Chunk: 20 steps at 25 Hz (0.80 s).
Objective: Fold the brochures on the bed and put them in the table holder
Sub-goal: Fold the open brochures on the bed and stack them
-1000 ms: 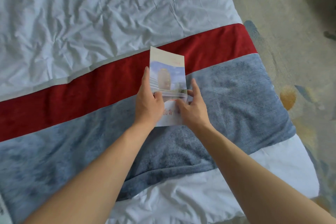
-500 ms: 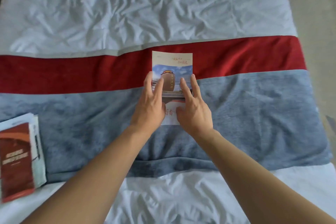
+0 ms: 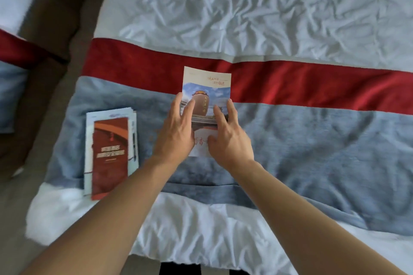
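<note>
The left hand [image 3: 176, 131] lies flat along the left edge of a folded brochure [image 3: 206, 87] on the bed [image 3: 268, 6], fingers straight and spread, while the right hand [image 3: 228, 138] presses the right side the same way, fingers apart, holding nothing. The brochure sits across the seam where the red band [image 3: 312, 82] of the bed runner meets the grey band [image 3: 312, 140], its top end on red, its lower end under both palms.

The step appears to be flattening the fold. On bedding this soft, the crease likely sets best if both hands slide outward along the edges with even pressure, keeping the corners matched so the panels do not creep apart.

The brochure looks glossy and narrow, upright from this angle: a cream strip with small lettering at the top, a photo of a large brown jar against blue sky in the middle, red characters on white below.

A stack of brochures [image 3: 110, 154], topped by a dark red cover, waits well to the left on the grey band. No table holder is in view.
</note>
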### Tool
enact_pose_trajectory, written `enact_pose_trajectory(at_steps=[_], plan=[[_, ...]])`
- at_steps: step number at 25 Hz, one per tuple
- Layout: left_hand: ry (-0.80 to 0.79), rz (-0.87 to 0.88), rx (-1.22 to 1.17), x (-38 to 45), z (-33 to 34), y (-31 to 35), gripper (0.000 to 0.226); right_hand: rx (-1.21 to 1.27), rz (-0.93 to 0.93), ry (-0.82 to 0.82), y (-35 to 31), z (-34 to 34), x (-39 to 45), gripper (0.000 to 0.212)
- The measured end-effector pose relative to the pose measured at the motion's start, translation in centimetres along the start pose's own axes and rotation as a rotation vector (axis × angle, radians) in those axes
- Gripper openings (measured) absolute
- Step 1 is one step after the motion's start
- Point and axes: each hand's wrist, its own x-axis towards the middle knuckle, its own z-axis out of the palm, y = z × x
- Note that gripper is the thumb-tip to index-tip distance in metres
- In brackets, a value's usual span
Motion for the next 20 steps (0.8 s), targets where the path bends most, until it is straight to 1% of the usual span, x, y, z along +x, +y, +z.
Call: enact_pose_trajectory(at_steps=[2,4,9,13,20], plan=[[0.023,-0.048,0.002,-1.1,-1.8,-3.6,0.077,-0.016,-0.039,-0.027,-3.5,2.0,0.3,0.075],[0.043,-0.056,-0.005,-2.1,-3.1,-6.6,0.079,-0.034,-0.073,-0.044,-6.3,3.9,0.6,0.074],[0.082,-0.100,-0.027,-4.8,-5.4,-13.7,0.074,-0.073,-0.168,-0.102,-12.2,8.3,0.5,0.069],[0.091,-0.122,-0.059,-6.6,-6.1,-17.4,0.069,-0.096,-0.200,-0.137,-15.2,10.8,-0.1,0.066],[0.115,-0.131,-0.124,-10.6,-6.5,-21.3,0.074,-0.121,-0.257,-0.217,-17.9,13.8,-2.5,0.063]])
